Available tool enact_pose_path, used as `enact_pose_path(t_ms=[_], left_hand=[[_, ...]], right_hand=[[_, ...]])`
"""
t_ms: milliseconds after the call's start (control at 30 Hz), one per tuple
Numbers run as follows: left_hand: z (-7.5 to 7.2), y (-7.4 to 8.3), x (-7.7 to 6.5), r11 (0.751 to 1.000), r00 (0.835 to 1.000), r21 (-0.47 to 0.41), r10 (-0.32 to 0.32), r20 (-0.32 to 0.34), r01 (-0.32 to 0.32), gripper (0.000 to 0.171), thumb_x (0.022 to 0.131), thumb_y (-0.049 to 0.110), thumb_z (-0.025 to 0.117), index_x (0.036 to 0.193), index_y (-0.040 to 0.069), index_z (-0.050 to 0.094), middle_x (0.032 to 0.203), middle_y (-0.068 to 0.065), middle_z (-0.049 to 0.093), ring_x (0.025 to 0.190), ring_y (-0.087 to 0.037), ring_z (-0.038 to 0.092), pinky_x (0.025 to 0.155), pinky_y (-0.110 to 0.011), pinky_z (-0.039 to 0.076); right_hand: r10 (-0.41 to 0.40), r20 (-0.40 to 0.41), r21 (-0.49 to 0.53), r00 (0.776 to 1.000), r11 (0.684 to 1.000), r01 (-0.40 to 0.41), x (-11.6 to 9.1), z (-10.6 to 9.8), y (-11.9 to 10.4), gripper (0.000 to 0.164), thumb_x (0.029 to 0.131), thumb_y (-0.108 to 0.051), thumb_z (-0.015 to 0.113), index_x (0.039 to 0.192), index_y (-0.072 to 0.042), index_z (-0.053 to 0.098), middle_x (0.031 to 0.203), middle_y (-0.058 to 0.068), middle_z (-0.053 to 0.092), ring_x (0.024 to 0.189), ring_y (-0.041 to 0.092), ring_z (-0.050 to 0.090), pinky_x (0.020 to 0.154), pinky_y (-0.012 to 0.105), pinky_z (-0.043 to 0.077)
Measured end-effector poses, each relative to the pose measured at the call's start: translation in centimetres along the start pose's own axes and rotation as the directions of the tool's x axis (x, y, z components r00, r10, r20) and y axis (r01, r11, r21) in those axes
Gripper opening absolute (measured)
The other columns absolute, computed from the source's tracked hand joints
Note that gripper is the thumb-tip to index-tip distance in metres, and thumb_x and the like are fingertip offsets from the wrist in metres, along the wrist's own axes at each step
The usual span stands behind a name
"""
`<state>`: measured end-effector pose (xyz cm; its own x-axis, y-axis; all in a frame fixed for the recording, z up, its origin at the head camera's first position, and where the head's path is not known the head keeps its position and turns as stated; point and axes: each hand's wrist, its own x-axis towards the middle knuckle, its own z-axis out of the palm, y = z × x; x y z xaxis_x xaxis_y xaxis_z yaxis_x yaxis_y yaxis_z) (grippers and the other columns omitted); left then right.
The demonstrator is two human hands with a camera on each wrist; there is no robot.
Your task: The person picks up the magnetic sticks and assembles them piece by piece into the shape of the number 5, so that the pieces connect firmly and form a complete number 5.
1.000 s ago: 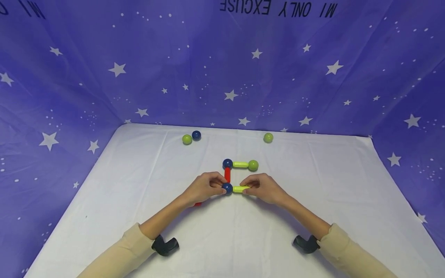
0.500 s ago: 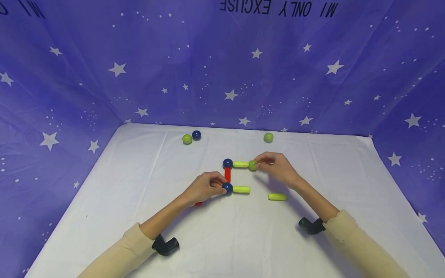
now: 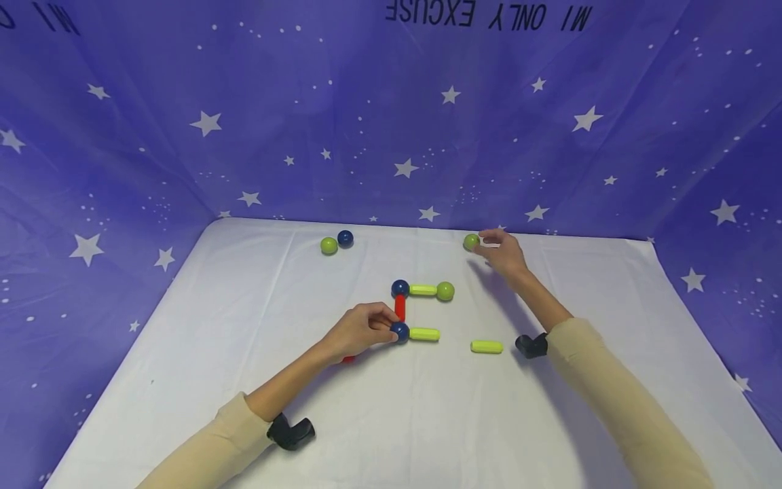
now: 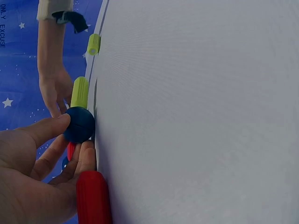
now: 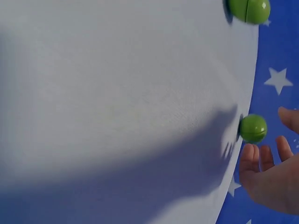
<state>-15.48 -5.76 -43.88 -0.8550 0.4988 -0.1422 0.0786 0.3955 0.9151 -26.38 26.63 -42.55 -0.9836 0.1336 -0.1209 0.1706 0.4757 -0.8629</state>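
Note:
My left hand pinches a dark blue ball between thumb and fingers, in the middle of the table. From that ball a yellow-green rod runs right and a red rod runs back to a second blue ball. There another yellow-green rod leads to a green ball. At the back of the table my right hand has thumb and fingers spread beside a loose green ball. In the right wrist view a small gap shows between them.
A loose yellow-green rod lies right of the joined pieces. A red rod lies beneath my left hand, mostly hidden in the head view. A green ball and a blue ball sit at the back left, before the starry curtain.
My right hand let go of the front yellow-green rod, passed the joined green ball and moved back to the loose green ball. The loose rod came into view. My left hand stayed put.

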Motion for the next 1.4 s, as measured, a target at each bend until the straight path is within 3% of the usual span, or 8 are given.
enact_pose_path(t_ms=[233,567,800,1000,1167,1400], left_hand=[[0.0,0.0,-0.1,1.0,1.0,-0.003,-0.001,-0.005,0.001,0.019,0.087,0.006,0.076,0.105,0.006,0.069,0.091,-0.001,0.067,0.083,-0.016,0.063,0.078,-0.031,0.051],[0.1,-0.1,0.1,1.0,1.0,-0.013,0.003,0.006,-0.003,0.019,0.087,0.006,0.076,0.105,0.006,0.069,0.091,-0.001,0.067,0.083,-0.016,0.064,0.078,-0.03,0.052],[0.1,0.0,0.2,1.0,1.0,0.001,-0.003,0.005,0.003,0.019,0.087,0.007,0.077,0.105,0.007,0.069,0.091,-0.001,0.068,0.083,-0.016,0.063,0.078,-0.03,0.051],[0.0,0.0,0.2,1.0,1.0,-0.004,-0.007,0.002,0.007,0.019,0.087,0.007,0.077,0.105,0.007,0.069,0.091,-0.001,0.068,0.083,-0.016,0.063,0.078,-0.03,0.051],[0.0,-0.1,0.2,1.0,1.0,-0.009,-0.01,0.0,0.01,0.019,0.087,0.007,0.076,0.105,0.007,0.07,0.091,-0.001,0.068,0.083,-0.016,0.064,0.078,-0.031,0.051],[0.0,-0.1,0.3,1.0,1.0,-0.003,-0.02,-0.003,0.02,0.019,0.087,0.007,0.077,0.105,0.007,0.07,0.09,0.0,0.067,0.082,-0.016,0.063,0.077,-0.03,0.051]], right_hand=[[0.041,0.012,-0.018,0.999,0.999,-0.04,1.6,0.5,0.4,0.055,0.092,-0.013,0.07,0.141,0.001,0.049,0.141,0.024,0.048,0.126,0.039,0.049,0.099,0.044,0.043],[0.056,-0.028,-0.072,0.998,0.996,-0.058,2.2,0.7,0.9,0.049,0.093,-0.016,0.07,0.135,0.0,0.053,0.135,0.021,0.054,0.125,0.038,0.048,0.103,0.046,0.039],[0.063,-0.047,-0.066,0.997,0.996,-0.066,1.9,0.7,1.3,0.048,0.093,-0.019,0.07,0.133,0.001,0.053,0.131,0.021,0.055,0.12,0.037,0.05,0.099,0.044,0.041],[0.036,-0.02,-0.081,0.999,0.996,-0.038,0.7,0.3,1.9,0.049,0.095,-0.02,0.068,0.139,-0.001,0.054,0.133,0.021,0.056,0.124,0.036,0.052,0.091,0.036,0.046],[-0.018,0.033,-0.079,0.999,0.997,0.02,-1.4,-0.2,2.3,0.047,0.097,-0.017,0.065,0.138,0.003,0.054,0.13,0.024,0.057,0.115,0.034,0.059,0.081,0.027,0.05],[-0.022,0.112,-0.016,0.993,1.0,0.024,-5.1,-0.6,2.4,0.048,0.095,-0.019,0.069,0.135,0.003,0.055,0.124,0.02,0.061,0.104,0.023,0.062,0.086,0.029,0.05]])
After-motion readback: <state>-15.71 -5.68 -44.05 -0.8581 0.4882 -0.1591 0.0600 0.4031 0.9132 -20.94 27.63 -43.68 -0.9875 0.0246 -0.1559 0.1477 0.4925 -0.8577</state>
